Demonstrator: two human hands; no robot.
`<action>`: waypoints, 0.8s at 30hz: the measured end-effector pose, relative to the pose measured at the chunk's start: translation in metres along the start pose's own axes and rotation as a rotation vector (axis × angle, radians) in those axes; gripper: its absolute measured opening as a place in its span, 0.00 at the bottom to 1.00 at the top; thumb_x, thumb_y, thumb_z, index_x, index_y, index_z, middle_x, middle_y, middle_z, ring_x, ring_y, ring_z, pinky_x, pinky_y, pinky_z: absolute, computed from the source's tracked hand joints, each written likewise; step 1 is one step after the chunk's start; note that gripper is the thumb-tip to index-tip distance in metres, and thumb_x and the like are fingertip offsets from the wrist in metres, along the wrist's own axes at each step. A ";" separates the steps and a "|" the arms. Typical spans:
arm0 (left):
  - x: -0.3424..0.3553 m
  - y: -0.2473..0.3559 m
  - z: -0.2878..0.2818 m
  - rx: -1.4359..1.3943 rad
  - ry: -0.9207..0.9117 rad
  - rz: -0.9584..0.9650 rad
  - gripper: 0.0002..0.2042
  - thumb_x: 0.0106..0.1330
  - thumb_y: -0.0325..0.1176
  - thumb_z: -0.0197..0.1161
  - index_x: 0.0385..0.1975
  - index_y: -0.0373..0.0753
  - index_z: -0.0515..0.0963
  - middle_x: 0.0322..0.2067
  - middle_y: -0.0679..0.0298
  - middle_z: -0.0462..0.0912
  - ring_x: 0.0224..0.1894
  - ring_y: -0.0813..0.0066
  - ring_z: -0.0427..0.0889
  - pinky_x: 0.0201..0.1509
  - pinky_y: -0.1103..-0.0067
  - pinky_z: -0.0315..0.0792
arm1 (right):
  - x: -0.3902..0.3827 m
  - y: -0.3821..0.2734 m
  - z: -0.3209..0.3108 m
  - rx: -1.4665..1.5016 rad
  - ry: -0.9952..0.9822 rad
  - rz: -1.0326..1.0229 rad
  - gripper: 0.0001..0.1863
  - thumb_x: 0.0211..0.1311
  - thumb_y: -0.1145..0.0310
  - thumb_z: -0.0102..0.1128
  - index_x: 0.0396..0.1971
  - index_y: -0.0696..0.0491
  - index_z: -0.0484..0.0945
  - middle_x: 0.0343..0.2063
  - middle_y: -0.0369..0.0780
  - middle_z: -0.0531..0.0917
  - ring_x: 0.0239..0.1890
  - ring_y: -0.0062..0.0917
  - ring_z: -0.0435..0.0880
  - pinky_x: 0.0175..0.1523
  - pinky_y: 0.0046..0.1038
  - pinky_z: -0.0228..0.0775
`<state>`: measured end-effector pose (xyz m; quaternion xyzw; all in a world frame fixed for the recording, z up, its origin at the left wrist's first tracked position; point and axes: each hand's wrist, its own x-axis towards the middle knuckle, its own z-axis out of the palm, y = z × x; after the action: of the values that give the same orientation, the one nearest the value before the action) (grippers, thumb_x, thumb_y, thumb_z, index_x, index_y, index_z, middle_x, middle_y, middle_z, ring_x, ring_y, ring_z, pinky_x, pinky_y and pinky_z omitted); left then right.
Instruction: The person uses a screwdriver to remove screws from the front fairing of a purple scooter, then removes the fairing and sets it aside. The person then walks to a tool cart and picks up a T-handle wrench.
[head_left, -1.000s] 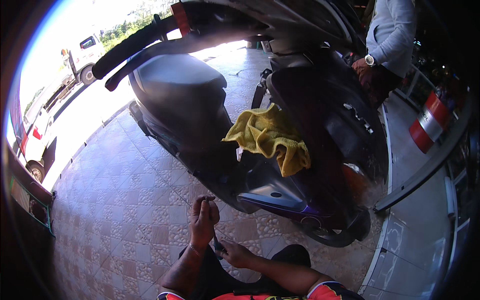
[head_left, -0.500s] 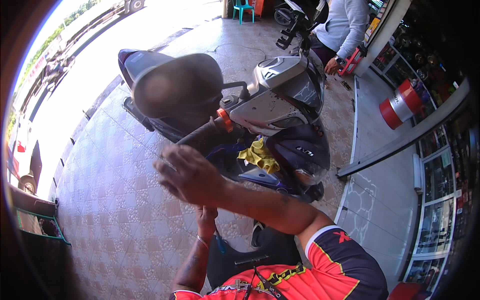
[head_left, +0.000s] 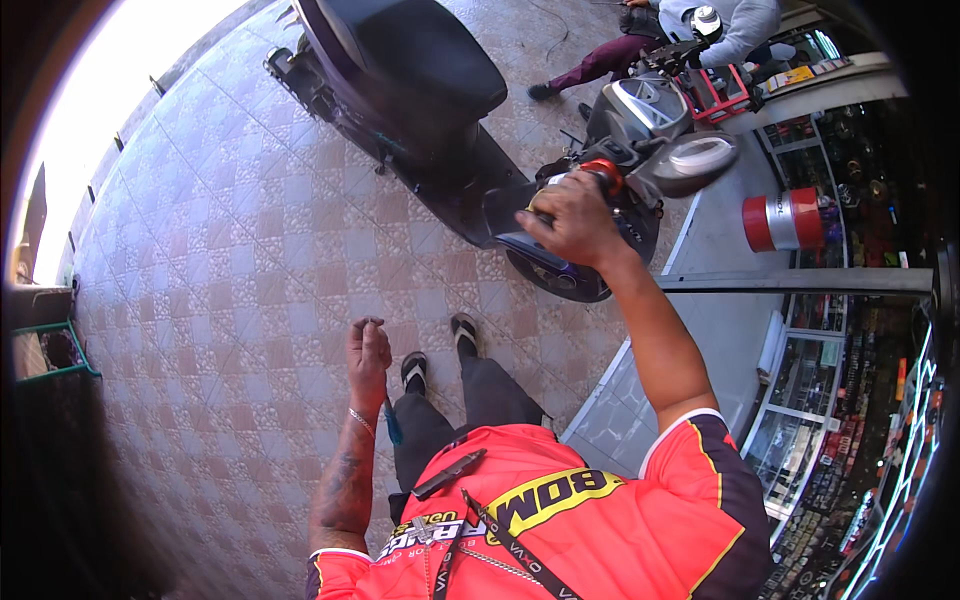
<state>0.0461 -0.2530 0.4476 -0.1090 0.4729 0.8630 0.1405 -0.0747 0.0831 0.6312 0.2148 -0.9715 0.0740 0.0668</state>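
My left hand (head_left: 368, 355) is closed on a screwdriver with a teal handle (head_left: 395, 425), held low at my left side; its tip is hard to make out. My right hand (head_left: 572, 220) reaches forward, its fingers curled round a handlebar grip of the dark scooter (head_left: 410, 70), just behind an orange collar (head_left: 612, 174). The scooter's mirror (head_left: 690, 162) is to the right of that hand. Its seat extends toward the upper left. The yellow cloth seen earlier is mostly hidden behind my right hand and the handlebar.
A co-worker (head_left: 730, 30) in grey is at the upper right beside another vehicle and a red metal frame (head_left: 725, 100). A red-and-white drum (head_left: 770, 222), metal rail (head_left: 850, 280) and glass display cases (head_left: 800, 390) line the right. A green-framed rack (head_left: 45, 350) stands far left.
I have risen to standing. My right hand left the screwdriver and moved up and right onto the handlebar. My left hand still holds the screwdriver, lower beside me.
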 end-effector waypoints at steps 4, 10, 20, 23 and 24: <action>0.012 0.003 -0.023 -0.008 0.050 -0.043 0.10 0.78 0.40 0.50 0.46 0.41 0.71 0.20 0.77 0.61 0.18 0.91 0.55 0.19 0.87 0.49 | -0.047 0.015 -0.038 0.036 -0.079 0.039 0.11 0.52 0.63 0.64 0.18 0.54 0.78 0.22 0.38 0.79 0.35 0.32 0.79 0.63 0.39 0.60; 0.062 0.003 -0.037 0.017 0.089 -0.154 0.09 0.78 0.40 0.50 0.46 0.42 0.71 0.20 0.78 0.60 0.19 0.91 0.54 0.19 0.88 0.49 | -0.090 0.023 -0.034 -0.071 0.087 0.224 0.11 0.53 0.60 0.62 0.33 0.50 0.78 0.46 0.43 0.78 0.58 0.43 0.73 0.70 0.50 0.54; 0.240 0.003 -0.016 0.142 0.055 -0.378 0.09 0.79 0.38 0.48 0.46 0.41 0.72 0.22 0.79 0.58 0.20 0.92 0.52 0.20 0.87 0.47 | -0.112 0.025 -0.029 -0.153 -0.082 0.345 0.16 0.55 0.45 0.60 0.37 0.39 0.77 0.55 0.40 0.72 0.66 0.43 0.62 0.73 0.50 0.46; 0.290 0.001 0.007 0.219 -0.042 -0.469 0.10 0.79 0.38 0.49 0.46 0.40 0.72 0.21 0.77 0.59 0.20 0.91 0.53 0.21 0.87 0.48 | -0.106 0.015 -0.041 -0.181 -0.200 0.430 0.15 0.53 0.46 0.61 0.35 0.37 0.78 0.55 0.39 0.71 0.66 0.40 0.61 0.73 0.49 0.47; 0.305 0.002 0.015 0.237 -0.076 -0.509 0.10 0.78 0.39 0.49 0.46 0.40 0.72 0.21 0.77 0.60 0.19 0.91 0.54 0.21 0.87 0.48 | -0.104 0.012 -0.043 -0.191 -0.229 0.454 0.15 0.53 0.47 0.61 0.35 0.37 0.79 0.55 0.39 0.71 0.66 0.40 0.61 0.73 0.49 0.47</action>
<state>-0.2414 -0.1992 0.3591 -0.1743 0.5224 0.7421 0.3821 0.0176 0.1431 0.6555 -0.0090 -0.9986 -0.0298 -0.0416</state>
